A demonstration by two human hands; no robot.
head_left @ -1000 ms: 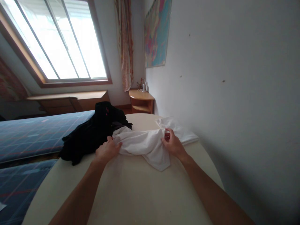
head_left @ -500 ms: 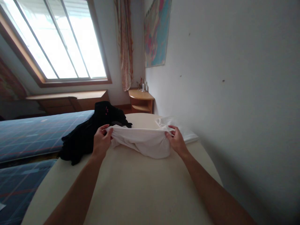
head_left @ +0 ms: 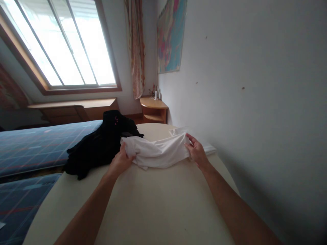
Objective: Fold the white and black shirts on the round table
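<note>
A white cloth garment (head_left: 160, 151) is stretched between my two hands, just over the cream table (head_left: 153, 207). It is bunched into a wide band with loose folds, and its exact kind does not show. My left hand (head_left: 122, 160) is closed on its left end, thumb on the near side. My right hand (head_left: 196, 150) pinches the upper right corner between thumb and fingers. Behind the right hand lies more white fabric (head_left: 209, 149), flat on the table and partly hidden. Left of the white garment, a heap of black clothing (head_left: 99, 146) lies across the table's edge.
Blue plaid mattresses (head_left: 38, 144) stand at the left, beside the table. A plain wall (head_left: 255, 119) runs close along the right. At the back are a wooden corner shelf (head_left: 154, 102), a low wooden desk (head_left: 74, 109) and a window.
My left hand has moved right and a little nearer, now gripping lower on the white garment. The right hand has shifted slightly right. The garment's taut upper edge has slackened into folds.
</note>
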